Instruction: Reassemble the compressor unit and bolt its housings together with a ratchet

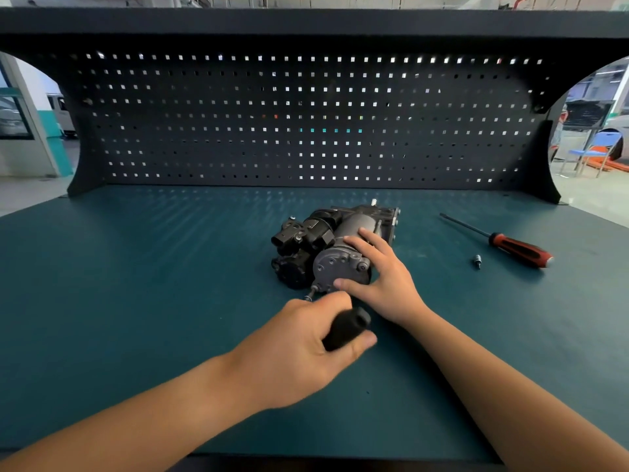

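The compressor unit (326, 247) lies on its side in the middle of the teal bench, grey cylinder housing facing me and black valve parts on its left. My right hand (381, 274) rests on the grey housing, fingers spread over its top and thumb against its front edge. My left hand (306, 338) grips the black handle of the ratchet (345, 328). The tool's metal tip (311, 294) meets a bolt at the lower front of the grey end cover. Most of the ratchet shaft is hidden by my left hand.
A screwdriver with a red and black handle (520, 250) lies to the right on the bench (136, 301). A small loose socket bit (477, 261) sits near it. A dark pegboard (306, 124) closes off the back under a shelf.
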The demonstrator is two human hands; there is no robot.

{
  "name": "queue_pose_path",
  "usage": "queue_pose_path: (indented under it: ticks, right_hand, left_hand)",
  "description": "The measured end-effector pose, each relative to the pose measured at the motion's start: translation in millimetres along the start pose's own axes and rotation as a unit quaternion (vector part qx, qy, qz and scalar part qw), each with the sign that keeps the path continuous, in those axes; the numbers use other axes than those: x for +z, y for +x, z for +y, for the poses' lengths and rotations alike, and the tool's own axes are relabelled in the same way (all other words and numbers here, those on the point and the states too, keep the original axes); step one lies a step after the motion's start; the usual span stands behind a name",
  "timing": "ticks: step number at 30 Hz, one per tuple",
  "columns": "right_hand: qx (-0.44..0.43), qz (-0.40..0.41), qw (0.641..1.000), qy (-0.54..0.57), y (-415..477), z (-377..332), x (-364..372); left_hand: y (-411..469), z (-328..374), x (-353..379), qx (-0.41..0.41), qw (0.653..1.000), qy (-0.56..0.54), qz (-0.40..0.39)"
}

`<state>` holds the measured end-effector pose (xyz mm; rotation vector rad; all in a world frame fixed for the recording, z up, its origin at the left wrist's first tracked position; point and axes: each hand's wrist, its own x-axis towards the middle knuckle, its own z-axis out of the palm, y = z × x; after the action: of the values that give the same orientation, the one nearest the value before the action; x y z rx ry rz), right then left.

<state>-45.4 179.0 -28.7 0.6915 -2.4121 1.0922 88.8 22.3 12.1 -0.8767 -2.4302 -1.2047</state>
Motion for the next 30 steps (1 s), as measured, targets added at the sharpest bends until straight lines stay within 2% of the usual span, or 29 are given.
queue_pose_path:
  ticks: [3,5,7,8,9,11,13,15,16,17,18,22,24,30]
  right_hand:
    - [-0.001,-0.003,1.000,-0.004,0,0,0]
    - [0.006,0.000,1.000,0.010,0,-1,1]
    - [0.011,0.010,0.999,0.047,2,-2,2]
    - [0.013,0.014,0.998,0.067,3,-3,3]
    - [0.015,0.014,0.996,0.081,3,-4,3]
    - [0.020,0.010,0.995,0.094,3,-5,3]
    - [0.021,0.013,0.995,0.094,3,-5,2]
    - [0.027,0.026,0.997,0.061,5,-7,4]
    - [0.027,0.032,0.999,0.013,8,-8,5]
    - [0.021,0.036,0.998,-0.044,9,-8,6]
    - [0.011,0.036,0.996,-0.086,11,-8,7]
    - [-0.027,0.025,0.996,-0.075,17,-8,5]
    - [-0.048,0.045,0.995,-0.075,19,-8,4]
    - [-0.084,0.047,0.992,-0.084,21,-8,4]
  left_hand:
    - [-3,-3,7,-0.001,0.997,0.050,-0.059]
    - [-2,1,7,0.001,0.997,0.048,-0.059]
    - [4,6,3,-0.003,0.999,-0.031,0.024]
    - [7,6,-1,-0.021,0.990,-0.096,0.103]
    - [9,5,-8,-0.055,0.965,-0.178,0.185]
    - [10,-8,-21,-0.122,0.886,-0.316,0.318]
    - [4,-26,-35,-0.181,0.783,-0.422,0.419]
    - [-2,-42,-46,-0.237,0.651,-0.540,0.479]
    - [-3,-48,-48,-0.247,0.600,-0.582,0.490]
    - [-3,-51,-49,-0.249,0.577,-0.602,0.492]
    - [-1,-52,-49,-0.245,0.581,-0.603,0.489]
    - [7,-46,-50,-0.205,0.698,-0.505,0.464]
    - [2,-45,-46,-0.199,0.738,-0.461,0.450]
    - [-12,-40,-38,-0.188,0.781,-0.423,0.420]
